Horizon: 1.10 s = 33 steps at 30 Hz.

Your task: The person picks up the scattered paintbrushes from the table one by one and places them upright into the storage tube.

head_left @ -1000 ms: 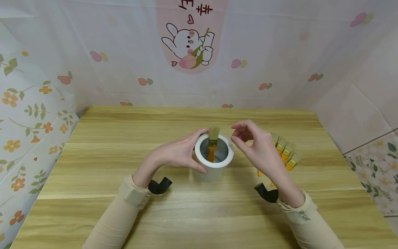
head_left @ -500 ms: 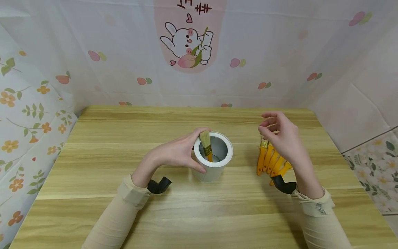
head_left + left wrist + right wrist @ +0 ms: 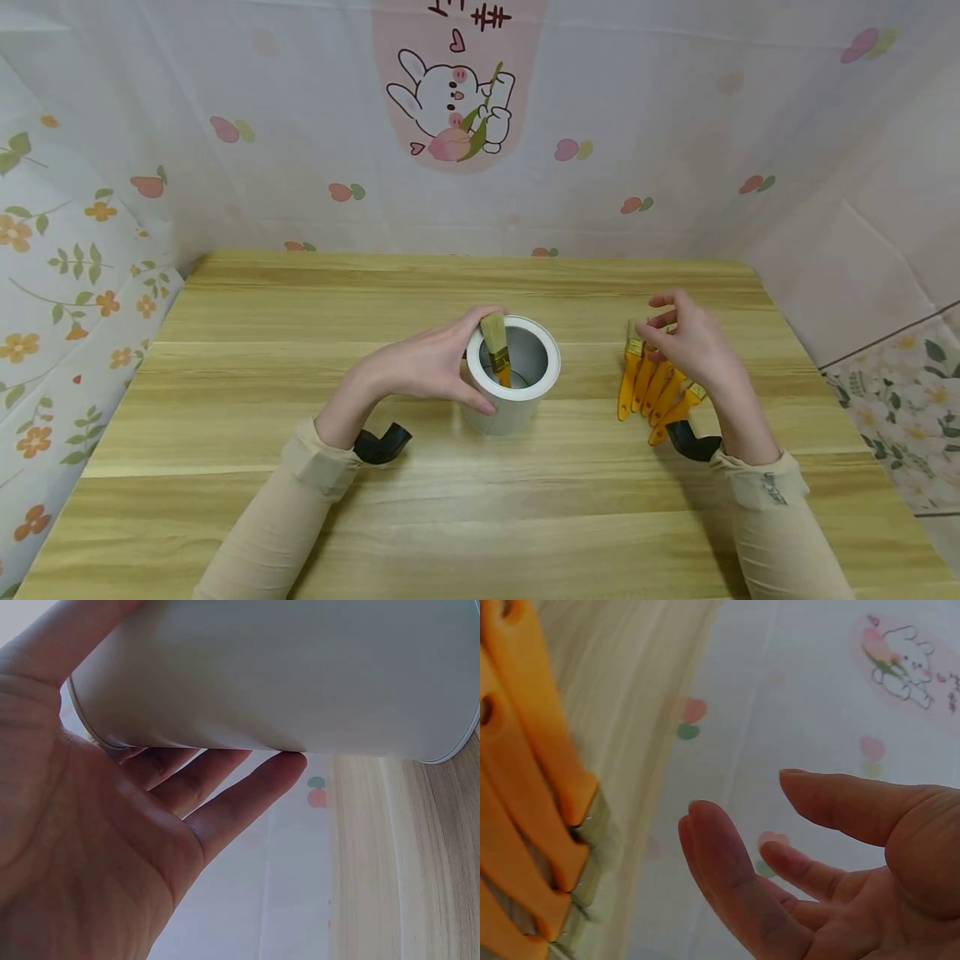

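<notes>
Head view puts the white can (image 3: pixel 517 418) upright on the wooden table (image 3: pixel 480 508), with the left hand (image 3: pixel 431 367) clasping it from its left: thumb across the near wall, other fingers round the far side. Left wrist view agrees, showing fingers laid along the can's wall. A standing brush (image 3: pixel 498 354) is inside the can, bristles up, leaning left against the rim close to those fingers.

To the right of the can, well apart from it, a fan of loose brushes (image 3: pixel 657 392) lies with orange handles towards the person. Over the bristle ends, partly hiding them, is the right hand (image 3: pixel 693 337), its fingers curved and holding nothing; right wrist view shows a moderate gap between thumb and forefinger, and the fingers apart from the handles.

The step in hand looks like taking up a brush from the fan. The leftmost brush (image 3: pixel 627 390), nearest the can, seems the best choice, its handle being the least crowded; a pinch at the metal band should leave its neighbours undisturbed. A straight lift looks wiser than a drag, as the brushes lie close together. The left hand had best steady the can without tipping it, so that the leaning brush does not swing round the rim.
</notes>
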Each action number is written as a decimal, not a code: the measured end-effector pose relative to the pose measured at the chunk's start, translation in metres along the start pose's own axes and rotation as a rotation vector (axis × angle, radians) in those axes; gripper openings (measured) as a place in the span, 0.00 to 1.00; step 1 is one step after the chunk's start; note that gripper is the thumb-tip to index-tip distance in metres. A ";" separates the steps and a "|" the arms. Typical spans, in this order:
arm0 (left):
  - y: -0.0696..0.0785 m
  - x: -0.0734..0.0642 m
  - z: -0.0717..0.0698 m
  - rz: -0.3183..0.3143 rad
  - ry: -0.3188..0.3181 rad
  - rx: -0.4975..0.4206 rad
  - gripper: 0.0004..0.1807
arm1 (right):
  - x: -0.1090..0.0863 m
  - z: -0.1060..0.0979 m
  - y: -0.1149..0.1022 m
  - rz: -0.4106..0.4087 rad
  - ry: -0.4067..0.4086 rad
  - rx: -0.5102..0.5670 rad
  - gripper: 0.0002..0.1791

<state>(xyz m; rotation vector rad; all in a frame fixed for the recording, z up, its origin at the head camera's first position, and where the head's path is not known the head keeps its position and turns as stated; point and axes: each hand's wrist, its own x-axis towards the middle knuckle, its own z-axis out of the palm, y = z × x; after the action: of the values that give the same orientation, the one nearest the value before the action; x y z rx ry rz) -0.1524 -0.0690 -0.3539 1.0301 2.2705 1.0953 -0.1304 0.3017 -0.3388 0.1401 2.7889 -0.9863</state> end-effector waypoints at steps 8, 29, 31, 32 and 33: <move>-0.001 0.000 0.001 0.004 0.001 -0.003 0.63 | 0.011 0.006 0.013 0.090 -0.066 -0.033 0.36; 0.001 -0.001 0.000 0.001 0.001 0.001 0.62 | 0.021 0.034 0.014 0.042 -0.112 -0.236 0.40; 0.000 -0.001 0.000 0.006 -0.001 -0.001 0.62 | 0.021 0.036 0.013 0.049 -0.121 -0.218 0.41; 0.000 -0.001 0.000 0.008 -0.002 -0.001 0.62 | 0.021 0.037 0.013 0.053 -0.127 -0.207 0.42; 0.000 -0.001 0.000 0.010 -0.002 -0.002 0.62 | 0.022 0.038 0.013 0.057 -0.131 -0.200 0.43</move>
<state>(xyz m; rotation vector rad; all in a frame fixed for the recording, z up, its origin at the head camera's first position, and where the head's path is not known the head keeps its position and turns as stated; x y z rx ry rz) -0.1518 -0.0702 -0.3539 1.0427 2.2646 1.0994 -0.1445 0.2881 -0.3800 0.1222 2.7259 -0.6730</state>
